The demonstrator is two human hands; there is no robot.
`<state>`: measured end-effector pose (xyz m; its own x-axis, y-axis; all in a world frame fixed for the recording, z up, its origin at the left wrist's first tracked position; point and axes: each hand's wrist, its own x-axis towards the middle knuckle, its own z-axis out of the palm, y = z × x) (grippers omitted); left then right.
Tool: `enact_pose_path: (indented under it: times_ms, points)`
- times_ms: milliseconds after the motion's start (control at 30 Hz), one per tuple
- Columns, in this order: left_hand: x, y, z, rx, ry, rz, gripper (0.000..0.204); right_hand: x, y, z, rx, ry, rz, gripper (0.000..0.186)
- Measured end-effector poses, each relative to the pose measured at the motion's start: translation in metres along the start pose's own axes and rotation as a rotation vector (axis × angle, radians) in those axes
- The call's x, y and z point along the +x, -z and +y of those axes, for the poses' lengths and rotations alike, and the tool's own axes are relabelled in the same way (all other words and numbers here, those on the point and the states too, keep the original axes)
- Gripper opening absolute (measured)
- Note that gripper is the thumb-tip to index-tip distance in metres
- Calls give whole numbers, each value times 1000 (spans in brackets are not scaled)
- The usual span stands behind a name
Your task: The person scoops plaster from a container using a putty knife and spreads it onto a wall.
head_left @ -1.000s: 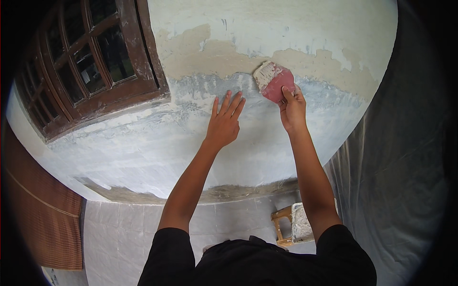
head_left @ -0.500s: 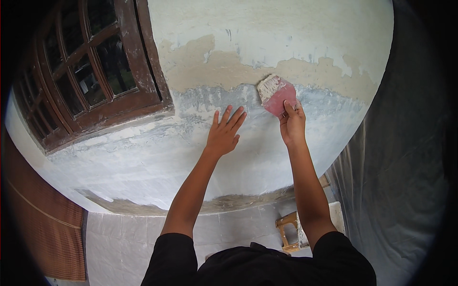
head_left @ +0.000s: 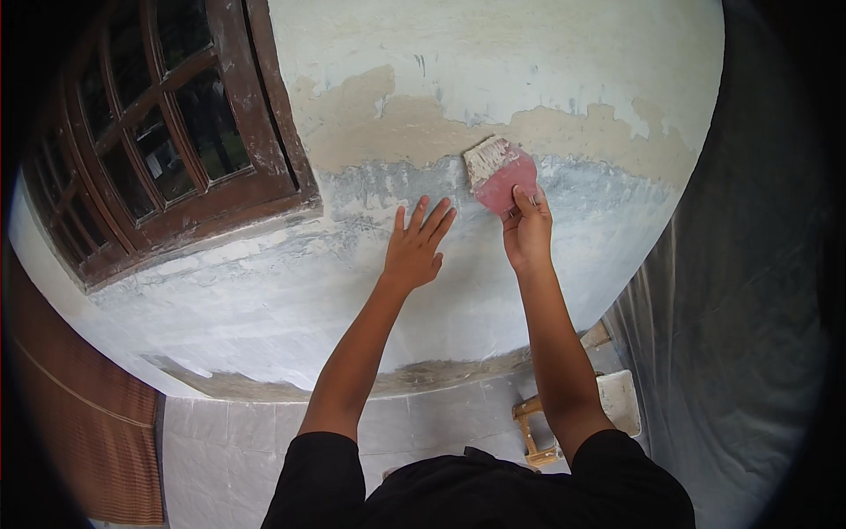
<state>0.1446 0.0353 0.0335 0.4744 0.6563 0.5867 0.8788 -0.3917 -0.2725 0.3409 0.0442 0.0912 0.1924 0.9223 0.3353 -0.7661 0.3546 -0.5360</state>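
Observation:
My right hand [head_left: 529,231] grips a pink putty scraper [head_left: 509,185] between thumb and fingers. Whitish filler coats the scraper's upper left edge, which is at the wall, on the border between a beige bare strip and a grey patch. To its left, my left hand [head_left: 412,247] is laid against the wall with fingers spread, holding nothing. The wall [head_left: 467,291] is pale and smeared white below the grey patch; its upper part has cream paint with a ragged, peeled lower edge.
A brown wooden window [head_left: 198,115] with small panes fills the upper left. Grey sheeting [head_left: 731,291] hangs at the right. Beside my right forearm stand a yellow-brown stool [head_left: 531,432] and a whitish tray [head_left: 620,401]. Grey tiles [head_left: 238,441] cover the floor; a brown ribbed blind [head_left: 106,423] is at left.
My right hand has shifted slightly left along the wall with the putty scraper. My left hand stays at nearly the same spot.

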Motion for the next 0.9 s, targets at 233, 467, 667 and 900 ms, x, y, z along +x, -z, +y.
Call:
enact_pose_path:
  times_ms: [233, 467, 667, 900]
  points:
    - [0, -2, 2, -4, 12, -6, 88, -1, 13, -9, 22, 52, 123, 31]
    - [1, -1, 2, -1, 10, 21, 89, 10, -4, -8, 52, 109, 35, 29]
    - [1, -4, -1, -9, -6, -39, 87, 4, 5, -7, 57, 81, 116, 37]
    - [2, -1, 2, -13, -9, -33, 88, 12, 5, -13, 17, 100, 65, 36]
